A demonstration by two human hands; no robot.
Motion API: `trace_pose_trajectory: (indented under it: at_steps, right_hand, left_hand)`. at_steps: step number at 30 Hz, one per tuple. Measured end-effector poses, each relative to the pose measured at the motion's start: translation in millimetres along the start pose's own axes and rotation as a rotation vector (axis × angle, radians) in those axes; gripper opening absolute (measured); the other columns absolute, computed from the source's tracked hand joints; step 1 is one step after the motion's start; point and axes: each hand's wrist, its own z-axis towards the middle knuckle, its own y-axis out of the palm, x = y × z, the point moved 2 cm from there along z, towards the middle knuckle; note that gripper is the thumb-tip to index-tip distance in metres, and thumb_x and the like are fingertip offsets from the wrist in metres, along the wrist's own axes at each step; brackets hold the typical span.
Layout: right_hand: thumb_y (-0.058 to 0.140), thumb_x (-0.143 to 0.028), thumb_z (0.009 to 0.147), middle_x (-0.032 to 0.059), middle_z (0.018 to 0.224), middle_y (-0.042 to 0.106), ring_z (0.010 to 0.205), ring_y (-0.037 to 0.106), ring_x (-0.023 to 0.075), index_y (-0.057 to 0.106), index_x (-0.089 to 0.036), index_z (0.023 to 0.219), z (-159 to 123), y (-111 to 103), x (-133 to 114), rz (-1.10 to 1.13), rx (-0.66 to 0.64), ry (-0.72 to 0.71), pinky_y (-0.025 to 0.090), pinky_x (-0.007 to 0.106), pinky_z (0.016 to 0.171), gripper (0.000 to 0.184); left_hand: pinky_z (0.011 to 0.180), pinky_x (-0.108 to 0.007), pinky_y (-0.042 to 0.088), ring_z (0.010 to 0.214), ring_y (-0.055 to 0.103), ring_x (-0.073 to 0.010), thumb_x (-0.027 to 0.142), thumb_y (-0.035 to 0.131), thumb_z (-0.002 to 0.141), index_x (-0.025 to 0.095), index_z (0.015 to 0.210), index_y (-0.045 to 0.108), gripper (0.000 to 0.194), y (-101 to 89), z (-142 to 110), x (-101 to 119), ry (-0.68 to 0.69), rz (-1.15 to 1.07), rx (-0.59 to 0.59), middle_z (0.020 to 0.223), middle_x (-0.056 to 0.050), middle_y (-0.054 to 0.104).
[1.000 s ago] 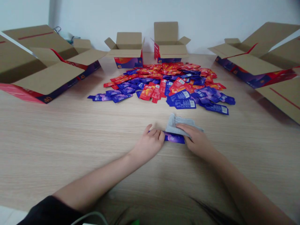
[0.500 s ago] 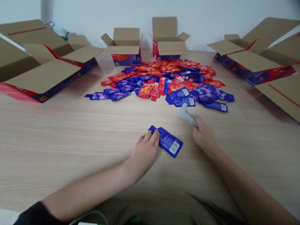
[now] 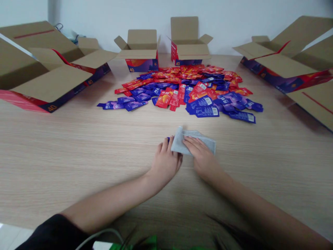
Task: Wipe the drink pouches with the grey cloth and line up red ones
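My left hand [image 3: 166,158] holds the end of a blue pouch [image 3: 169,139] against the table, its fingers bent over it. Only a small blue corner shows; the grey cloth [image 3: 208,141] hides most of the pouch. My right hand [image 3: 201,154] has the cloth under its fingers and presses it down over the pouch, close beside my left hand. The cloth's left end reaches up to my left fingers. Beyond both hands lies a spread pile of red pouches [image 3: 164,98] and blue pouches [image 3: 207,111], several with white barcodes.
Open cardboard boxes surround the pile: several at the left [image 3: 52,83], one at back left [image 3: 142,55], one at back centre [image 3: 191,52], and others at the right [image 3: 283,67]. A wall [image 3: 226,24] stands behind the wooden table [image 3: 65,149]. A pale cable [image 3: 104,232] lies near my body.
My right hand has moved left with the cloth, which now covers the blue pouch that lay in sight before. My left hand stays on the pouch's end. The view has shifted slightly.
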Motion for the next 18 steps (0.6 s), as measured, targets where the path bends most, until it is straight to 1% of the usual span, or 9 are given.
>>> trace_pose_trajectory:
  at_steps: [3, 6, 8, 11, 13, 16, 18]
  right_hand:
    - [0.032, 0.003, 0.071, 0.0164, 0.140, 0.051, 0.135, 0.039, 0.0247, 0.051, -0.007, 0.132, 4, -7, 28, -0.065, 0.032, 0.095, 0.032, 0.050, 0.113, 0.064]
    - [0.033, 0.002, 0.073, 0.0176, 0.140, 0.051, 0.135, 0.039, 0.0261, 0.050, -0.005, 0.132, 4, -13, 42, -0.093, 0.049, 0.132, 0.032, 0.051, 0.113, 0.062]
    - [0.033, 0.001, 0.074, 0.0192, 0.141, 0.049, 0.135, 0.039, 0.0276, 0.050, -0.004, 0.132, 3, -13, 40, -0.120, 0.064, 0.143, 0.032, 0.052, 0.113, 0.060]
    - [0.033, 0.001, 0.076, 0.0203, 0.142, 0.048, 0.136, 0.037, 0.0285, 0.050, -0.005, 0.132, 3, -8, 32, -0.146, 0.074, 0.131, 0.032, 0.053, 0.112, 0.059]
    - [0.033, 0.001, 0.076, 0.0201, 0.142, 0.048, 0.137, 0.036, 0.0282, 0.049, -0.005, 0.133, 2, -5, 26, -0.146, 0.071, 0.116, 0.032, 0.053, 0.112, 0.059]
    - [0.034, 0.001, 0.076, 0.0197, 0.142, 0.048, 0.137, 0.036, 0.0281, 0.050, -0.005, 0.132, 2, -4, 22, -0.140, 0.056, 0.080, 0.031, 0.053, 0.112, 0.059]
    - [0.034, 0.001, 0.075, 0.0190, 0.142, 0.048, 0.137, 0.036, 0.0277, 0.051, -0.005, 0.132, 3, -5, 23, -0.132, 0.043, 0.057, 0.030, 0.052, 0.113, 0.059]
  left_hand:
    - [0.100, -0.044, 0.038, 0.125, 0.044, -0.0335, 0.035, 0.047, 0.092, 0.004, 0.131, 0.051, 0.050, -2.4, -6, 10, 0.037, 0.007, 0.001, 0.134, -0.020, 0.051]
    - [0.103, -0.045, 0.036, 0.128, 0.042, -0.0342, 0.038, 0.045, 0.093, 0.002, 0.136, 0.046, 0.056, -2.1, -10, 16, 0.085, -0.012, 0.014, 0.137, -0.021, 0.049]
    - [0.104, -0.046, 0.034, 0.132, 0.038, -0.0349, 0.039, 0.043, 0.094, 0.003, 0.138, 0.045, 0.057, -0.4, -12, 16, 0.088, -0.033, 0.010, 0.143, -0.020, 0.044]
    - [0.105, -0.048, 0.034, 0.136, 0.033, -0.0374, 0.040, 0.042, 0.095, 0.011, 0.142, 0.042, 0.055, 1.5, -14, 16, 0.057, -0.053, 0.015, 0.148, -0.017, 0.039]
    - [0.105, -0.048, 0.034, 0.138, 0.030, -0.0384, 0.038, 0.042, 0.095, 0.015, 0.143, 0.042, 0.053, 1.5, -16, 18, 0.038, -0.049, 0.029, 0.149, -0.017, 0.037]
    - [0.105, -0.049, 0.034, 0.137, 0.032, -0.0374, 0.037, 0.039, 0.096, 0.012, 0.142, 0.043, 0.052, 1.5, -18, 22, 0.042, -0.027, 0.022, 0.149, -0.018, 0.038]
    - [0.105, -0.049, 0.035, 0.136, 0.034, -0.0356, 0.035, 0.035, 0.097, 0.009, 0.141, 0.044, 0.052, 2.0, -18, 23, 0.075, -0.004, 0.003, 0.148, -0.016, 0.040]
